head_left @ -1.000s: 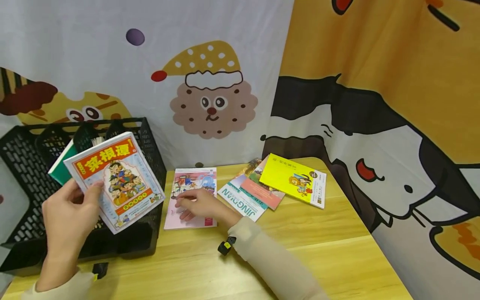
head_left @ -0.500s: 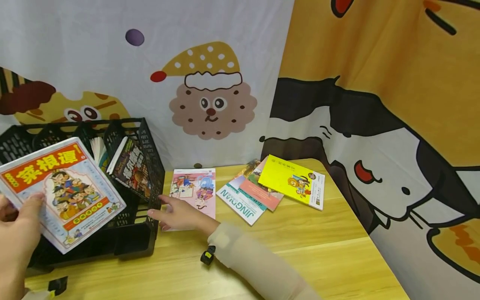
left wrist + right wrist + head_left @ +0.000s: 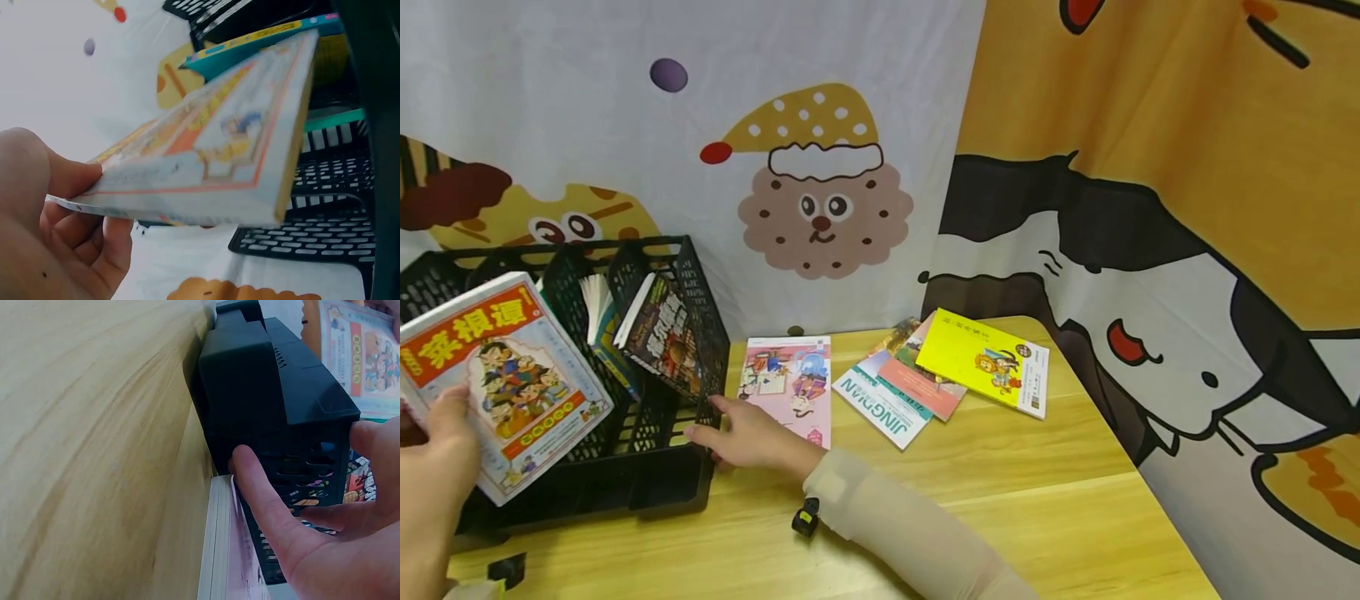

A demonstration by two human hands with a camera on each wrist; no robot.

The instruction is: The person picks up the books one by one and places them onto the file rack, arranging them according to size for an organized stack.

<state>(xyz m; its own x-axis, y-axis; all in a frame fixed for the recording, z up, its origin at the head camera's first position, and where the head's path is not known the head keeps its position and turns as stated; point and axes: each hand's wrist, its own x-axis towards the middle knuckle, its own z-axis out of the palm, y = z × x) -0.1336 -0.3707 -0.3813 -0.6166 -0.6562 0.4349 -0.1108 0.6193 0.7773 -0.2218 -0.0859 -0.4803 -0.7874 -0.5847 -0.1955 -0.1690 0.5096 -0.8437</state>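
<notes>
- Two hands in my feed. Left hand (image 3: 437,475): pinching one book (image 3: 508,387), thumb on cover, fingers behind. Right hand (image 3: 756,437): fingers apart, fairly straight, touching the side of the black rack (image 3: 666,483).
- Held book reads 菜根谭, big yellow characters on a red banner. Smaller strip print: can't read.
- Cover: pale blue, cartoon group in the middle. Tilted, raised in front of the rack's left part.
- Rack: at least two books, one dark book (image 3: 666,333) with white lettering, one blue-and-yellow book (image 3: 617,354).
- Table (image 3: 1000,500): one pink book (image 3: 786,379) beside the rack; next to it three clear in an overlapping fan: white-and-teal book (image 3: 883,408) marked JINGDIAN, salmon book (image 3: 921,383), yellow book (image 3: 981,362).
</notes>
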